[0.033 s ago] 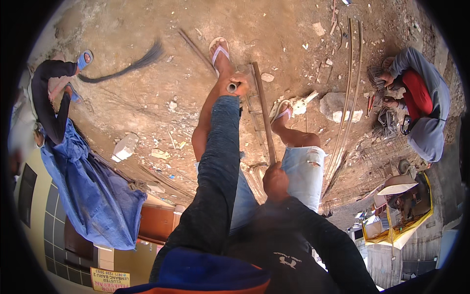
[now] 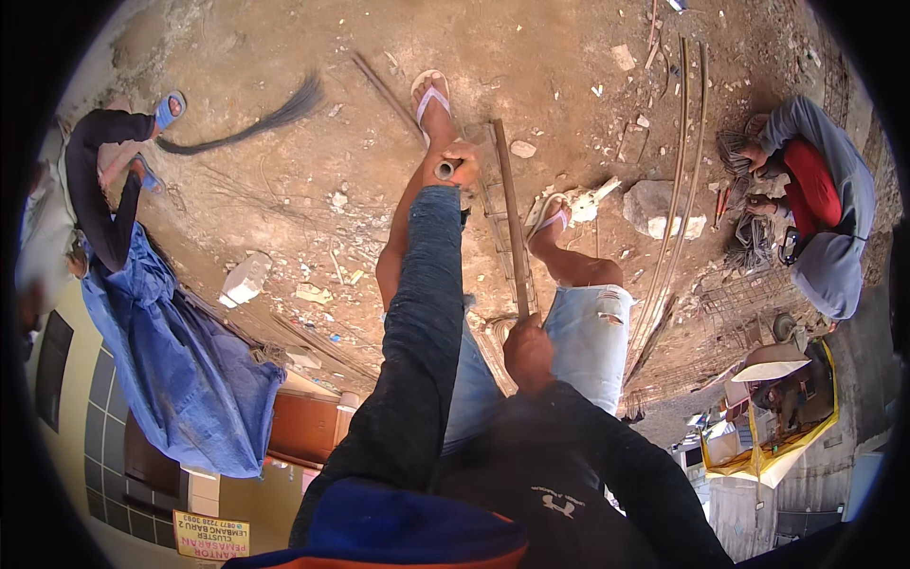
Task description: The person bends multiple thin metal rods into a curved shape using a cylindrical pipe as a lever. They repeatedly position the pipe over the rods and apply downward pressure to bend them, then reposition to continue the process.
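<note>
My left hand reaches forward over my left shin, fingers wrapped round a hollow metal pipe whose open end points up toward me. The rest of that pipe is hidden by hand and sleeve. Nearer my body, my right hand is closed on the near end of a long brown bar. This bar slants forward and slightly left between my feet, over a narrow ladder-like metal frame on the dirt. Another brown rod lies beyond, beside my left foot; whether it joins the pipe I cannot tell.
A pale rock and long thin rods lie to my right. Beyond them a crouching person handles bundled wire. At left are another person, a blue tarp, a pale block and black bristles.
The near end of the brown bar and my right hand have shifted slightly left. My left hand keeps its grip on the pipe. The whole view has moved a little.
</note>
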Demonstrator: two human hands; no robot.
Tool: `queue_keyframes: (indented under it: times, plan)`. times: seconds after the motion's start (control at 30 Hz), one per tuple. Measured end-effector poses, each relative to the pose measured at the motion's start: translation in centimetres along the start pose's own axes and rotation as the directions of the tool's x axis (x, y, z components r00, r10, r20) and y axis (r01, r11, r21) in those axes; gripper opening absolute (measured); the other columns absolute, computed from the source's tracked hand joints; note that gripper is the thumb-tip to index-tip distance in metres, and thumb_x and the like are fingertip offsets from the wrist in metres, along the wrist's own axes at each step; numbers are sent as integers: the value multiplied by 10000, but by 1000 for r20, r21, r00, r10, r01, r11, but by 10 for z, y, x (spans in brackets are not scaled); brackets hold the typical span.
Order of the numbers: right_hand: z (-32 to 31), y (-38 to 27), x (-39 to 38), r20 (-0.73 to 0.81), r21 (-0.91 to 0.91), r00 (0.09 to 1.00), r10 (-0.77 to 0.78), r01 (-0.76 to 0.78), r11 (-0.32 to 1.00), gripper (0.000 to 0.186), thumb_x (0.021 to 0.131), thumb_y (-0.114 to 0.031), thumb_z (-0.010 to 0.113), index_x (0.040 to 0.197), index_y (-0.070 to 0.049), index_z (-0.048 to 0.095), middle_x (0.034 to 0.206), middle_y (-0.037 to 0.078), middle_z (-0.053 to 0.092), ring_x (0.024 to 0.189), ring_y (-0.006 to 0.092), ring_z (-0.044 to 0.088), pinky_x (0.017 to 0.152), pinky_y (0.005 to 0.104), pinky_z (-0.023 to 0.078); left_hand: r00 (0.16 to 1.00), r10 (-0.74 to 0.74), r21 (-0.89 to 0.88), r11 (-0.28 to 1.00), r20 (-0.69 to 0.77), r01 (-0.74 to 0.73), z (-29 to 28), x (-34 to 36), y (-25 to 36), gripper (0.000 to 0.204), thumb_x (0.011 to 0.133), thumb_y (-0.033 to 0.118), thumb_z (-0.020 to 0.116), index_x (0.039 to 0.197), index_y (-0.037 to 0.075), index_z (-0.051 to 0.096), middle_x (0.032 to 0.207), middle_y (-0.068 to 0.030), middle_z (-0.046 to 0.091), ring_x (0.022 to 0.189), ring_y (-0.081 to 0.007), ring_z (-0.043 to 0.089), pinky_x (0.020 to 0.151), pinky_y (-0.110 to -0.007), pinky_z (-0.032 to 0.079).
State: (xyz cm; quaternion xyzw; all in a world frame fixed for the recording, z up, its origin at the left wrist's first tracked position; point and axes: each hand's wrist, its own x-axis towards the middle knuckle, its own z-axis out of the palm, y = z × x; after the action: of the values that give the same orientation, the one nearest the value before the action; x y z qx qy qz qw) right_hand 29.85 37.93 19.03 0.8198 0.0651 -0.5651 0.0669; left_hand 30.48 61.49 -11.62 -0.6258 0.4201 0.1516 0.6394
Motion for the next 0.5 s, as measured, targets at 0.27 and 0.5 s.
queue_keyframes:
  times: [0.27,0.5]
  plan:
    - [-221,-14,56,217,585,871,-441,245,773,158,888,-172,642,866,-27,582,815,71,528,724,192,571,584,320,466,975,188,646,760,-121,-66,-2,-21,-50,152,994,69,531,862,84,455,678,16,466,537,-82,479,472,-210,427]
    - [-256,48,23,214,774,974,-75,-122,621,188,1017,-241,542,921,-79,530,685,-39,426,549,52,382,461,245,332,830,552,995,95,-82,35,-42,-59,-77,116,1038,223,463,929,186,475,645,72,452,503,-78,414,459,-270,358]
